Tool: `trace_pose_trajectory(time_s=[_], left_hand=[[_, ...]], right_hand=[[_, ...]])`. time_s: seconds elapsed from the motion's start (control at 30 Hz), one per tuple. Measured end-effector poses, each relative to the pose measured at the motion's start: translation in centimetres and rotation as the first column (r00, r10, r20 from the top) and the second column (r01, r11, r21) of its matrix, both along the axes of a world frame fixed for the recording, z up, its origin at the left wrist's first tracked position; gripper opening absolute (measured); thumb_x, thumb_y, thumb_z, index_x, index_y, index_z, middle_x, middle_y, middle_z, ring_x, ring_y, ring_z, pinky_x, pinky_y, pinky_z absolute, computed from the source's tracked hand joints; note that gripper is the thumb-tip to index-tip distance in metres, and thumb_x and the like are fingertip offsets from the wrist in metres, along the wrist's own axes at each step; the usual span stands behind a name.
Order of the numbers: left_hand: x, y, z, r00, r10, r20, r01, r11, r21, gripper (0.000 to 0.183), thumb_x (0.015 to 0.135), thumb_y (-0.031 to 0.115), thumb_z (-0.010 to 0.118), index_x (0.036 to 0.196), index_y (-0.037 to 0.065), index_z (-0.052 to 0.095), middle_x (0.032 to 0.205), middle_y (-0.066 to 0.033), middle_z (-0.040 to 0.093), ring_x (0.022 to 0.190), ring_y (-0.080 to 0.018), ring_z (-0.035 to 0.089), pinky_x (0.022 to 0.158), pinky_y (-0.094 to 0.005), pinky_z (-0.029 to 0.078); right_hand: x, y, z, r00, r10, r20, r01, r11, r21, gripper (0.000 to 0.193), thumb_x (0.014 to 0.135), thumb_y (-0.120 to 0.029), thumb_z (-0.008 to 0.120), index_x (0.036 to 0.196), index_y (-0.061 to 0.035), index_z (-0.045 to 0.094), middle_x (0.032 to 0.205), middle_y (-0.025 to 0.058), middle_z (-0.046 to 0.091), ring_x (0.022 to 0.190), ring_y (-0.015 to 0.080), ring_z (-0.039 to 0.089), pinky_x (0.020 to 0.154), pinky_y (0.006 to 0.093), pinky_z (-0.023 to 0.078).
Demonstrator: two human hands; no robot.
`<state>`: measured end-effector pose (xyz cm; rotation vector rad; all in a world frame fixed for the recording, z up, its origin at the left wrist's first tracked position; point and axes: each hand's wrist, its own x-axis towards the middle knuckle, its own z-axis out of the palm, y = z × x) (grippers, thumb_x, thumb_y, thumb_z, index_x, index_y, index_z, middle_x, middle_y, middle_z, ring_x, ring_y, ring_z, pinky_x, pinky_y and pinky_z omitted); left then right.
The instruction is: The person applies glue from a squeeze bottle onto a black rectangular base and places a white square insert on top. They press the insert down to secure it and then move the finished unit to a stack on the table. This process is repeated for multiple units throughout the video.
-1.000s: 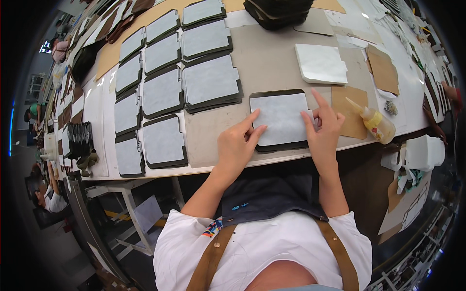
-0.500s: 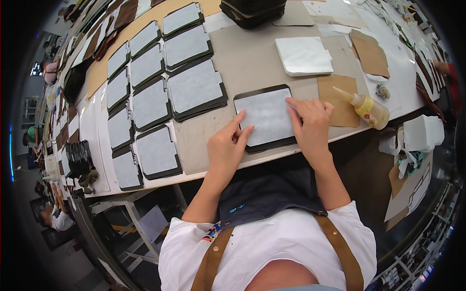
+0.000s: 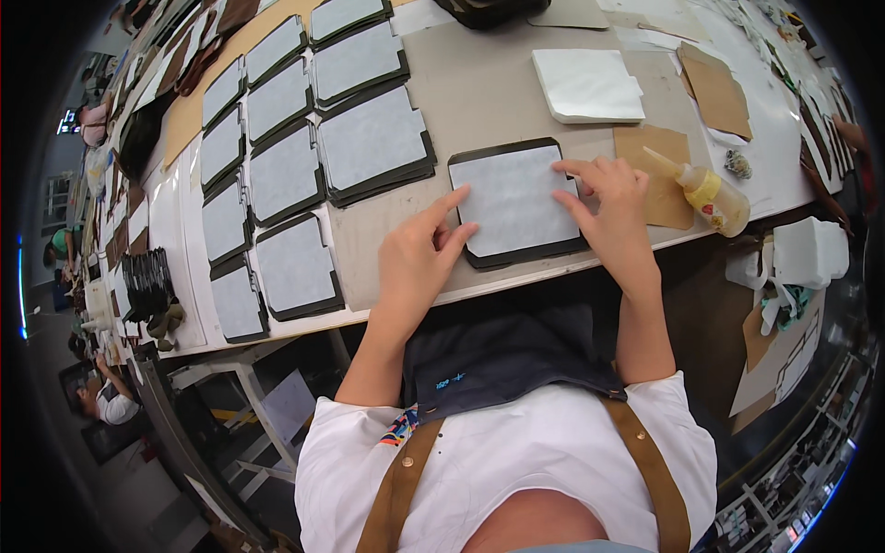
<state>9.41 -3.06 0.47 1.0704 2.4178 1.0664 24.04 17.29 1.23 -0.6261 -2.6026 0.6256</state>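
A thin white sheet [image 3: 516, 205] lies flat on a slightly larger black panel [image 3: 530, 255] in front of me, with a dark margin at its top and bottom. My left hand [image 3: 419, 249] rests its index finger and thumb at the sheet's left edge, fingers apart. At the right edge, my right hand [image 3: 610, 207] touches the sheet with spread index finger and thumb. Neither hand grips anything. Beyond it is a stack of white sheets [image 3: 588, 88]. A glue bottle [image 3: 714, 198] with a pointed nozzle lies tilted beside my right hand, partly over a brown card [image 3: 654, 170].
Rows of stacked black panels topped with white sheets [image 3: 373, 138] cover the table's left side. A black object [image 3: 493, 11] sits at the far edge. Brown pieces [image 3: 714, 88] lie at right. White bags [image 3: 807, 253] are beside the table's right edge. Other people work far left.
The view has shifted, so the table sits a little higher in it. Both hands remain at the sheet's sides; the left has eased slightly outward and the right thumb and index finger look more spread.
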Motion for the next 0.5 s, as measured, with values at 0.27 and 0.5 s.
trace_pose_trajectory(time_s=[0.27, 0.5], left_hand=[[-1.5, 0.4, -0.2, 0.933, -0.094, -0.347, 0.133, 0.987, 0.09, 0.054, 0.088, 0.011, 0.07, 0.14, 0.009, 0.057, 0.125, -0.0133, 0.058, 0.115, -0.0308, 0.055, 0.096, -0.0417, 0.045], [0.9, 3.2, -2.1, 0.836, -0.358, -0.417, 0.336, 0.933, -0.128, 0.064, 0.099, 0.021, 0.057, 0.154, -0.002, 0.034, 0.163, -0.0188, 0.03, 0.153, -0.0362, 0.023, 0.124, -0.0497, 0.018]], right_hand=[[0.6, 0.4, -0.5, 0.999, 0.009, -0.053, -0.006, 0.999, 0.049, 0.058, 0.086, -0.021, 0.076, 0.139, -0.0077, 0.054, 0.132, 0.0111, 0.056, 0.124, 0.0276, 0.05, 0.106, 0.0449, 0.033], [-0.6, -1.9, -1.4, 0.929, 0.285, 0.234, -0.334, 0.92, 0.206, 0.082, 0.093, -0.045, 0.065, 0.155, -0.0015, 0.034, 0.163, 0.0127, 0.032, 0.154, 0.027, 0.024, 0.126, 0.0515, 0.012]])
